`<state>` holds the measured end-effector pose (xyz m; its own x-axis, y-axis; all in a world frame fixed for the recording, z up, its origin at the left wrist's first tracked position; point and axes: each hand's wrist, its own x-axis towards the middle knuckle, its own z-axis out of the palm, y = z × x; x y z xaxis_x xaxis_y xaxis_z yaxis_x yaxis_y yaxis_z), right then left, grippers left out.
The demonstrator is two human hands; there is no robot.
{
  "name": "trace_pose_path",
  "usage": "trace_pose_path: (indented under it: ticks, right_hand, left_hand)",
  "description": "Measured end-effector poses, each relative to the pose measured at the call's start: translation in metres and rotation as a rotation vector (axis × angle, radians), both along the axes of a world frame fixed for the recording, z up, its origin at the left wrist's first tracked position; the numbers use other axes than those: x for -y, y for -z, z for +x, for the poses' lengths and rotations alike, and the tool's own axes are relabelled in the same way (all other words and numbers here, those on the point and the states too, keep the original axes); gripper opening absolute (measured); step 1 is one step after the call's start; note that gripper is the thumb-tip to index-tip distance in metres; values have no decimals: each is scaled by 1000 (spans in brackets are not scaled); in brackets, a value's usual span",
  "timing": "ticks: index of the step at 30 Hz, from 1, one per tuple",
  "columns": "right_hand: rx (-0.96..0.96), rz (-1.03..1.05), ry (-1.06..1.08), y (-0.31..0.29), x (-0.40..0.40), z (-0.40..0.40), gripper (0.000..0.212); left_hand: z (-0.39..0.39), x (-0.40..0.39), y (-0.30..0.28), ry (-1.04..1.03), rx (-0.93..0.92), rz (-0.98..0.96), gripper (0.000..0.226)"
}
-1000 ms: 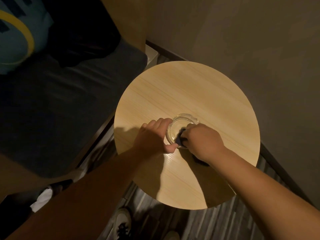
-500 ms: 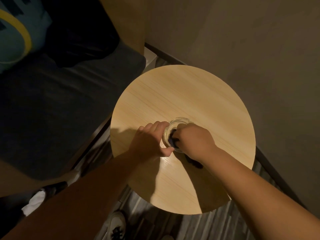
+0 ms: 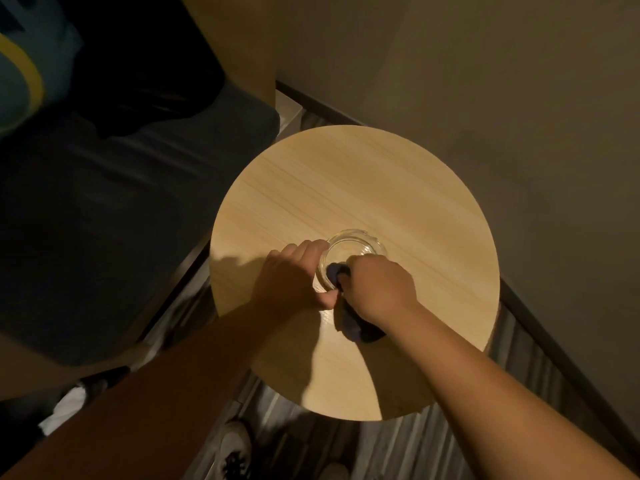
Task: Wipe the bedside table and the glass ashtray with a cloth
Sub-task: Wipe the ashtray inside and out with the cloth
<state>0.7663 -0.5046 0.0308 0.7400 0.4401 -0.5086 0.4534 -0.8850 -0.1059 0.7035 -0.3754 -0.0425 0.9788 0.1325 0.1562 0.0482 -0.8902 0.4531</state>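
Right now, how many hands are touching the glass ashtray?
2. The left hand cups the glass ashtray at its left rim; the right hand presses a dark cloth into its near side.

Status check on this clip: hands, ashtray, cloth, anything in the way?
Left hand gripping glass ashtray at its rim. Right hand pressing dark cloth inside it. Round table otherwise bare, nothing obstructing.
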Motion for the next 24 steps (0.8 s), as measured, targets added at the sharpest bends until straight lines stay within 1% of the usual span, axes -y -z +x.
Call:
trace_pose_path:
  ticks: [1,3,5,7,8,10,12,14,17,21,22,24]
  right_hand:
    - [-62,99,57,1,4,3,16]
    - [-145,385,229,-4,23,11,16]
    - [-129,636,460,-13,52,16,14]
    - [-83,767,696,-20,77,18,16]
    - [-67,770,778,-20,86,18,18]
    - [-28,652,838,-15,97,16,22]
    - [-1,494,806,-4,96,13,24]
    - [6,429,768,8,83,11,27]
    - [34,495,763,22,57,12,31]
    - [20,570,791,23,42,24,35]
    - [13,565,746,22,40,28,35]
    - [16,519,582,18,36,34,31]
  left_hand:
    - [0,0,-1,2,-11,-4,39]
    - [0,-1,-2,16,-23,-28,42]
    - [-1,-5,-2,53,-38,-41,53]
    - [-2,-8,0,76,-65,-48,65]
    - [-2,-9,0,80,-75,-55,68]
    - [-3,-9,1,82,-77,-70,69]
    - [-3,-9,1,88,-69,-67,69]
    - [-2,-10,0,103,-47,-50,68]
    - [0,-14,0,163,-31,-55,66]
    - [3,-20,3,231,-9,-81,66]
    - [4,-22,3,243,10,-79,65]
    - [6,-27,4,297,64,-47,62]
